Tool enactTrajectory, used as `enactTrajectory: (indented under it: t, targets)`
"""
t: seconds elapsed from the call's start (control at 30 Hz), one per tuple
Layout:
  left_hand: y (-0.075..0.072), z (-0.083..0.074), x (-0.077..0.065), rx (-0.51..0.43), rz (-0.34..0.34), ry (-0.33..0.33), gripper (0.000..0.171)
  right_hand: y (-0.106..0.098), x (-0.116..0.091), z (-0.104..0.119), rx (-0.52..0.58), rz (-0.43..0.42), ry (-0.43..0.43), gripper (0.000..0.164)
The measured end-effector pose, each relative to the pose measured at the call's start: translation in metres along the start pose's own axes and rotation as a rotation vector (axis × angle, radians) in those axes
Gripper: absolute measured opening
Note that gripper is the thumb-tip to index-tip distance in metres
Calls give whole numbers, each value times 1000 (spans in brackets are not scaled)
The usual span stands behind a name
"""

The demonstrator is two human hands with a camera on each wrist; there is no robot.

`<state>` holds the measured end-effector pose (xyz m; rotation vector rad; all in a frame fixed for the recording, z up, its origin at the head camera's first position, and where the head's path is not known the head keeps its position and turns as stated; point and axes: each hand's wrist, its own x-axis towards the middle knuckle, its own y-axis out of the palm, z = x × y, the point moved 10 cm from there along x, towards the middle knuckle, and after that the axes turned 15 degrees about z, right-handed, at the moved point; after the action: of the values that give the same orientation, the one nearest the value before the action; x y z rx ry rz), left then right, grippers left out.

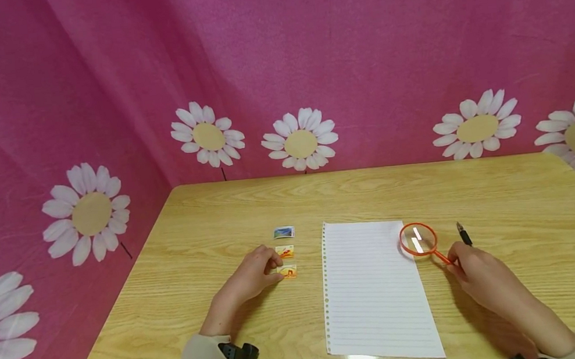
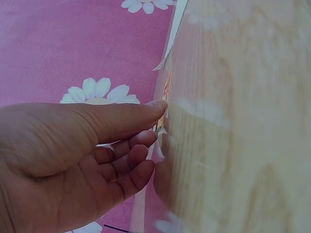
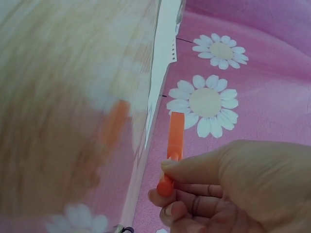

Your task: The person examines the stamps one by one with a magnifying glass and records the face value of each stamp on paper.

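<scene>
My left hand (image 1: 252, 274) reaches over a column of small stamp-like pictures left of the paper. Its index finger is right at the middle yellow stamp (image 1: 287, 251), its thumb at the edge of the lower yellow stamp (image 1: 289, 271). A blue stamp (image 1: 284, 232) lies just beyond them. In the left wrist view, thumb and bent fingers meet the table edge-on. My right hand (image 1: 484, 276) grips the handle of an orange magnifying glass (image 1: 442, 257), raised over the table; its round lens overlaps the paper's right edge. The right wrist view shows thumb and fingers pinching the orange handle (image 3: 176, 133).
A lined sheet of paper (image 1: 375, 293) with punched holes along its left side lies mid-table. A black pen (image 1: 464, 234) lies beyond my right hand. The wooden table (image 1: 248, 201) ends at a pink curtain (image 1: 358, 49) with daisies.
</scene>
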<state>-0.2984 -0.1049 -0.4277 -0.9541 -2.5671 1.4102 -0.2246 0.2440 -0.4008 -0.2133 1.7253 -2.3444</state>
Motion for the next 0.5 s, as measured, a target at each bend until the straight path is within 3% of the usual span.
enactTrajectory:
  t: [0.5]
  targets:
    - [0, 0, 0, -1, 1, -4, 17, -11, -3, 17, -126, -195, -178, 27]
